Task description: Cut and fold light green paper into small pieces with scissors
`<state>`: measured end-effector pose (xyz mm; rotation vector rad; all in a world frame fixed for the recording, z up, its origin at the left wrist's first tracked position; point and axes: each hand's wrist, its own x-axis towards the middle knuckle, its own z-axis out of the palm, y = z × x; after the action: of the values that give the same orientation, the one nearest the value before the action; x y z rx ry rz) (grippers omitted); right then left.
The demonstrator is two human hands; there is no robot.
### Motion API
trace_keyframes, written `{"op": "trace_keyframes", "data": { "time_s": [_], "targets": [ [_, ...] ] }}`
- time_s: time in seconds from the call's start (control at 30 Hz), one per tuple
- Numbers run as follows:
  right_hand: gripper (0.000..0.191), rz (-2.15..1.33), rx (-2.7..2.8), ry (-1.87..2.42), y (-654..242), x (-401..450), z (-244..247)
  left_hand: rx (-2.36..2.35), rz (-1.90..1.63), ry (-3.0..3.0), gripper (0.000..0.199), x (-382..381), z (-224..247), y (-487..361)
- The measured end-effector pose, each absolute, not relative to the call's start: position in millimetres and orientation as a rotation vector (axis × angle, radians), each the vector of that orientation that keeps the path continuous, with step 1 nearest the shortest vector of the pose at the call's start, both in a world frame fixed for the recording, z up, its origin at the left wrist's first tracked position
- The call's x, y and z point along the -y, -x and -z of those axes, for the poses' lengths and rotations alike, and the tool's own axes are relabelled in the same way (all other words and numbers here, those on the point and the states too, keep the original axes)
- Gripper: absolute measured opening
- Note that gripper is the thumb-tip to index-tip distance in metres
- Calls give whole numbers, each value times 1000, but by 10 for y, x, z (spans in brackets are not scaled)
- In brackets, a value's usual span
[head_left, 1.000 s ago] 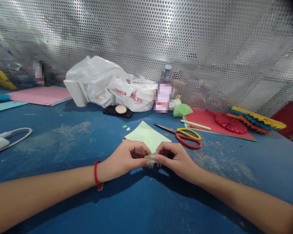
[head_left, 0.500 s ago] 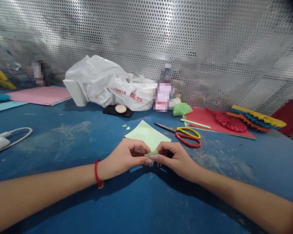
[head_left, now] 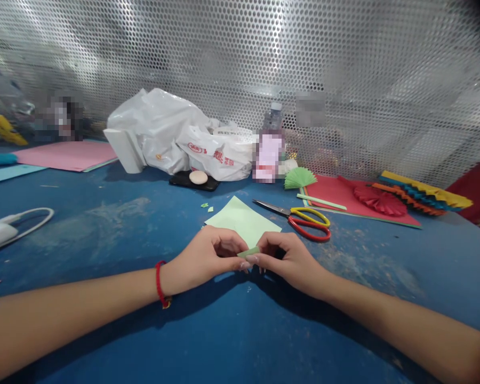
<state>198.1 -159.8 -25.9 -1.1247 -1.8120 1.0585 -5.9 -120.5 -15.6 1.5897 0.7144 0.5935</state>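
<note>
Between my two hands is a small folded piece of green paper (head_left: 248, 252), pinched at its ends. My left hand (head_left: 212, 252), with a red cord bracelet (head_left: 160, 282) at the wrist, closes on its left end. My right hand (head_left: 290, 261) grips the right end, thumb tips meeting at the middle. Just beyond the fingers a pale green paper square (head_left: 240, 217) lies flat, its near corner hidden by my hands. Scissors (head_left: 296, 216) with yellow and red handles rest to its right. Two green paper scraps (head_left: 210, 209) lie on its left.
Behind are white plastic bags (head_left: 220, 154), a black phone-like slab (head_left: 180, 180) bearing a round beige object (head_left: 198, 177), and a bottle (head_left: 269, 154). At right, a green paper fan (head_left: 300, 178) and pleated papers (head_left: 428, 194) sit by red sheets (head_left: 332, 188). A white charger (head_left: 0, 234) is left.
Almost nothing differs. The view has shifted very slightly; both hands keep the same pinch on the folded green paper.
</note>
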Motion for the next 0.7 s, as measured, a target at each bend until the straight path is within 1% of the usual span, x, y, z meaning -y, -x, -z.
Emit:
{"op": "trace_keyframes", "data": {
  "time_s": [0.37,0.5,0.7],
  "targets": [
    [21,-1050,1827,1138,-1979,1614,232,-709,-595,-1621,15,1204,170,70],
    [26,-1008,1886,1162,-1985,1616,224,-704,-589,-1616,15,1200,172,73],
    [33,-855,2174,1115,-1994,1615,187,-678,-539,-1618,14,1175,150,86]
  ]
}}
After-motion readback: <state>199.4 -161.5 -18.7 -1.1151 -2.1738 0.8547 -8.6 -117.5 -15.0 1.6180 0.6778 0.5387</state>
